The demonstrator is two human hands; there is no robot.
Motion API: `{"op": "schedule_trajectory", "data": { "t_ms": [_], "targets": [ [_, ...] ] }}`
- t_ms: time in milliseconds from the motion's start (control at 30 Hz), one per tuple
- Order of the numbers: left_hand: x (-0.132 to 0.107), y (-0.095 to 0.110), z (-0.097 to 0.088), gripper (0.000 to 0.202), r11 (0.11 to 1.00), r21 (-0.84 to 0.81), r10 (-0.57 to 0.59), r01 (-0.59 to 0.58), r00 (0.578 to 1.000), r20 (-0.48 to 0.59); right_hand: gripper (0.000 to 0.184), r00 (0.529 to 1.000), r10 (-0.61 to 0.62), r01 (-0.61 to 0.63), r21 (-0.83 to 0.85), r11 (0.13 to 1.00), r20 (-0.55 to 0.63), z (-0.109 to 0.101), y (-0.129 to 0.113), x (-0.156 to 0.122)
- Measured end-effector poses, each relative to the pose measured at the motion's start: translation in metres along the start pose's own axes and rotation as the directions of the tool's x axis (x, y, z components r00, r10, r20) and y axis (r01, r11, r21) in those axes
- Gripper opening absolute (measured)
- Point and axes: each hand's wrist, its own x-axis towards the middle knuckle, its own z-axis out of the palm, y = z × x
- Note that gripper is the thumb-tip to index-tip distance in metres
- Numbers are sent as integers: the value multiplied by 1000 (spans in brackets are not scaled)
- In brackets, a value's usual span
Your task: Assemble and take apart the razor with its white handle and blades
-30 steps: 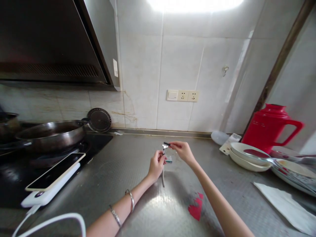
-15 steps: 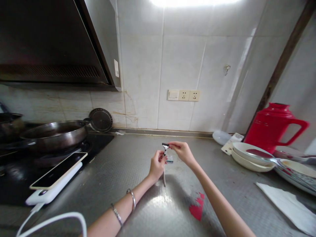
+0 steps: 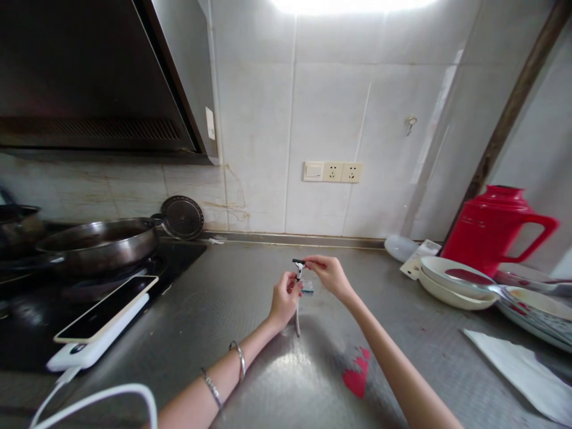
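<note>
Between my hands is a razor (image 3: 299, 271) with a black head across its top, a silver-white neck and a thin greyish handle that shows below my left hand. My left hand (image 3: 284, 302) is closed round the handle just under the neck. At the right end of the razor's head, the fingers of my right hand (image 3: 329, 275) are pinched together on it. Behind my left fingertips lies a small clear plastic case (image 3: 307, 288) with a dark bluish strip in it, partly hidden. The razor stands upright above the metal counter (image 3: 250, 280).
At the left, a frying pan (image 3: 100, 247) sits on the black stove, with a phone (image 3: 107, 307) on a white power bank in front. Bowls (image 3: 456, 286), a red thermos (image 3: 487, 232) and white paper (image 3: 513, 369) stand right. A red patch (image 3: 356, 376) marks the counter.
Almost nothing differs. Both hands keep the same hold on the razor in the same place; the view has shifted very slightly.
</note>
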Motion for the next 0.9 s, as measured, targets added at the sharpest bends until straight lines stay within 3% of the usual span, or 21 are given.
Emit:
{"op": "schedule_trajectory", "data": {
  "t_ms": [900],
  "targets": [
    [-1, 2, 1, 19, 1000, -3, 14, -14, 1000, 0, 19, 1000, -15, 15, 10, 1000, 0, -1, -3, -2]
  ]
}}
